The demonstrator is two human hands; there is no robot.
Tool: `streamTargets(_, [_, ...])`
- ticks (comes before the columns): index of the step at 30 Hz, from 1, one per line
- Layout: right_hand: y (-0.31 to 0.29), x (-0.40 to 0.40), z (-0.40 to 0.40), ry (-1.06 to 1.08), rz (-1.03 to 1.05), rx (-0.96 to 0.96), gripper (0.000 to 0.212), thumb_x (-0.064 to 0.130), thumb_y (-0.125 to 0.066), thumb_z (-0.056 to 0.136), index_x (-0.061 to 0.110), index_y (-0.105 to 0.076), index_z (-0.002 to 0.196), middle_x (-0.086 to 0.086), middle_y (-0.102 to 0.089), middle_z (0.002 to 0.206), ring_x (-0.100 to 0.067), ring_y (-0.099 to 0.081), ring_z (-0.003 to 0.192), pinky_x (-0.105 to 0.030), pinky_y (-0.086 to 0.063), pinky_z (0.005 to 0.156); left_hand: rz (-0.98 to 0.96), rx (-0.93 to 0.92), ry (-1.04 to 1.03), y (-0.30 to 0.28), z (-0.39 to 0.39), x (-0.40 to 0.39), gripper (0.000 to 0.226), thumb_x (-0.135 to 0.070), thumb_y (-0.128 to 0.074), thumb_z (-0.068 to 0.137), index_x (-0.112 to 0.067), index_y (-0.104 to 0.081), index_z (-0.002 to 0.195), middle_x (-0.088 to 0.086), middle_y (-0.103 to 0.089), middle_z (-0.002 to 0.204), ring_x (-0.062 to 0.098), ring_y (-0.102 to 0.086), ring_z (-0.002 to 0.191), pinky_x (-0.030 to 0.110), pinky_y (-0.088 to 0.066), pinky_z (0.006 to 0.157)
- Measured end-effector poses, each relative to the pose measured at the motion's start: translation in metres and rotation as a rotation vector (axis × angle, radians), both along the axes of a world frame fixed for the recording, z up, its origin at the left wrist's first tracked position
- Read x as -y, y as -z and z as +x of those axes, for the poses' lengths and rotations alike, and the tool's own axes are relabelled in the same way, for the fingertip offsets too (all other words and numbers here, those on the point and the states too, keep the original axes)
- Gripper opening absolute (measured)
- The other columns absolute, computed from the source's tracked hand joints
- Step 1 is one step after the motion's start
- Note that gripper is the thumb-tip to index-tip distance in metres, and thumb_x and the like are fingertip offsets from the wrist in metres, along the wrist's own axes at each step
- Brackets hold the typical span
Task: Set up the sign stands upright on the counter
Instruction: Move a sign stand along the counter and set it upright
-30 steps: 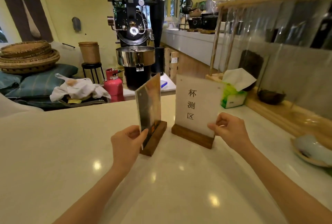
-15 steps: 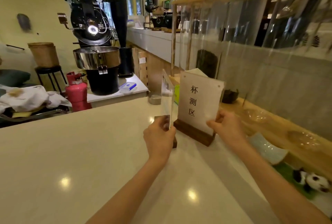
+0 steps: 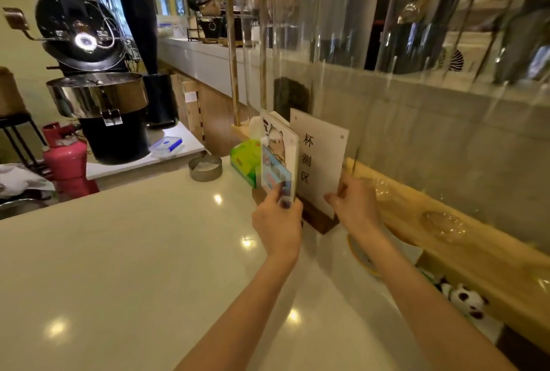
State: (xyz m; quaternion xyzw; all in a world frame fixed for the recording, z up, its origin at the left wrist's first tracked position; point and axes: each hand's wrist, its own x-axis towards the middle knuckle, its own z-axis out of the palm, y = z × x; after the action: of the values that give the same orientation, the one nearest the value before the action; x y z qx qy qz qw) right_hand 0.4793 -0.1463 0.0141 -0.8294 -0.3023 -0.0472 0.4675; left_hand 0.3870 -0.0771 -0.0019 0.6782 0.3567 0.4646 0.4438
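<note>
Steadying both signs at centre frame, your left hand (image 3: 278,221) pinches the cartoon sign (image 3: 279,150) low, your right hand (image 3: 354,206) grips the text sign (image 3: 320,162) by its edge, keeping both upright on the table (image 3: 134,251), side by side.

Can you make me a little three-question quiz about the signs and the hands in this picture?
1. True or false: both sign stands are lying flat on the counter.
2. Which hand holds the cartoon sign? A) left hand B) right hand C) neither
3. What small round metal thing sits on the counter to the left of the green tissue pack?

Key
1. False: both stand upright, the text sign included.
2. A: the left hand grips it, the right hand holds the text sign.
3. A metal dish.
</note>
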Motion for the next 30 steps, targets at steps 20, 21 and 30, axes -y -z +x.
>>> streamTargets(20, [-0.001,0.004,0.027,0.057,-0.144,0.084,0.021,0.013,-0.064,0.080,0.001,-0.056,0.096,-0.010,-0.055,0.081,-0.020,-0.048,0.074,-0.018,-0.025,0.048,-0.108,0.067,-0.051,-0.001,0.044,0.023,0.043,-0.011,-0.063,0.076,-0.015,-0.054,0.118,0.012,-0.066,0.108,0.008,-0.050,0.078,0.021,-0.042,0.069])
streamTargets(21, [-0.001,0.004,0.027,0.054,-0.151,0.091,0.021,0.013,-0.063,0.080,0.001,-0.056,0.095,-0.012,-0.058,0.084,-0.020,-0.049,0.074,-0.018,-0.026,0.048,-0.109,0.067,-0.052,-0.001,0.044,0.023,0.043,-0.011,-0.062,0.076,-0.015,-0.054,0.118,0.012,-0.066,0.108,0.009,-0.051,0.078,0.022,-0.043,0.068])
streamTargets(30, [-0.022,0.023,0.016,0.182,-0.134,0.111,0.016,0.018,-0.063,0.081,0.002,-0.066,0.081,-0.012,-0.068,0.076,-0.022,-0.059,0.068,-0.026,-0.039,0.053,0.002,-0.035,0.113,0.007,0.032,0.013,0.049,-0.016,-0.062,0.079,-0.014,-0.047,0.125,0.011,-0.060,0.120,0.012,-0.055,0.096,0.024,-0.045,0.077])
